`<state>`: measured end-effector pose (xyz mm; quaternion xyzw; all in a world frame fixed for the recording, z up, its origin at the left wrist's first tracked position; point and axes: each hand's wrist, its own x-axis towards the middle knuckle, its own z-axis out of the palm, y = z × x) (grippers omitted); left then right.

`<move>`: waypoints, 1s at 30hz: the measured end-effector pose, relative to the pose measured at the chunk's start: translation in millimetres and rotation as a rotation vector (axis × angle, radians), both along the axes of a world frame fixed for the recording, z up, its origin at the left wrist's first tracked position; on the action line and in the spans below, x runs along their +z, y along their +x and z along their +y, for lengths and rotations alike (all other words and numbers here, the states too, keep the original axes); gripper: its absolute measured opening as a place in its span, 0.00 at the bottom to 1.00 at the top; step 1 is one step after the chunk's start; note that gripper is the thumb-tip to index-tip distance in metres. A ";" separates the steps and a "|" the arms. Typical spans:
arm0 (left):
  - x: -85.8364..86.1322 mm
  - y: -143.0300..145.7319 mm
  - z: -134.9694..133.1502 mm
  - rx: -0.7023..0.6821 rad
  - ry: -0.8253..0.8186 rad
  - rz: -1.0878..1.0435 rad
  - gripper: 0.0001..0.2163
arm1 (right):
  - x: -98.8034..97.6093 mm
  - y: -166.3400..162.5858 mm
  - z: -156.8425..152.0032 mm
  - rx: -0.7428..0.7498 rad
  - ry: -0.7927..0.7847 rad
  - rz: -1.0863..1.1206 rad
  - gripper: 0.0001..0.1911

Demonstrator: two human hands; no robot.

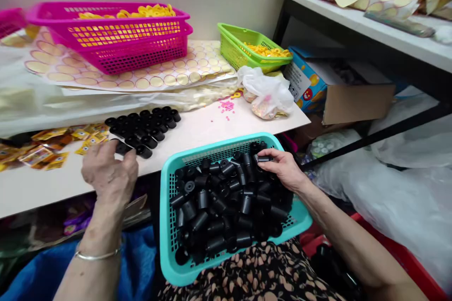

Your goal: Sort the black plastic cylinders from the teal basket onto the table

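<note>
A teal basket (165, 225) rests on my lap, heaped with several black plastic caps (219, 207). My right hand (282, 169) reaches into its far right corner, fingers pinched on one black cap. On the white table (212, 127) a cluster of black caps (144, 127) stands upright in rows. My left hand (109, 174) hovers at the near edge of that cluster, fingers curled around a black cap at the group's front.
Stacked pink baskets (120, 33) with yellow rings sit at the back on sheets of round stickers. A green basket (250, 47), a white plastic bag (266, 91) and pink beads (227, 105) lie right. Orange packets (45, 148) lie left. A shelf (370, 28) rises on the right.
</note>
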<state>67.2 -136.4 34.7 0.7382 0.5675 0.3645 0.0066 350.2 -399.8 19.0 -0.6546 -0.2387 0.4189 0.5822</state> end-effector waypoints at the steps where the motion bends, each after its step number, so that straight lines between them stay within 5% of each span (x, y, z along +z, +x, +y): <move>1: 9.0 12.5 -18.8 -0.119 -0.067 -0.109 0.10 | 0.5 0.2 -0.8 0.014 -0.004 -0.021 0.19; 3: 24.8 43.6 -61.2 -0.403 -0.394 -0.326 0.12 | 0.9 -0.5 -1.9 0.054 -0.022 -0.064 0.19; 6: 32.4 94.6 -121.4 -0.834 -1.014 -0.382 0.14 | 0.4 -5.4 -1.4 0.099 -0.037 -0.075 0.18; 9: 21.0 130.5 -159.4 -0.959 -1.274 -0.355 0.20 | 0.9 -14.5 0.4 0.078 -0.006 -0.015 0.16; 15: 3.4 139.6 -155.3 -0.979 -1.324 -0.524 0.12 | 12.5 -19.4 1.3 -0.069 -0.013 0.267 0.10; 20: 9.3 125.8 -127.0 -0.792 -1.627 -0.664 0.11 | 16.2 -8.6 -0.4 -0.089 -0.079 0.421 0.09; 24: 11.8 121.6 -126.8 -0.803 -1.808 -0.696 0.08 | 8.3 -9.2 -3.3 -0.066 -0.102 0.322 0.12; 30: 2.0 125.2 -141.0 -0.984 -1.334 -0.162 0.11 | 1.9 -5.2 -14.9 0.075 0.039 -0.325 0.13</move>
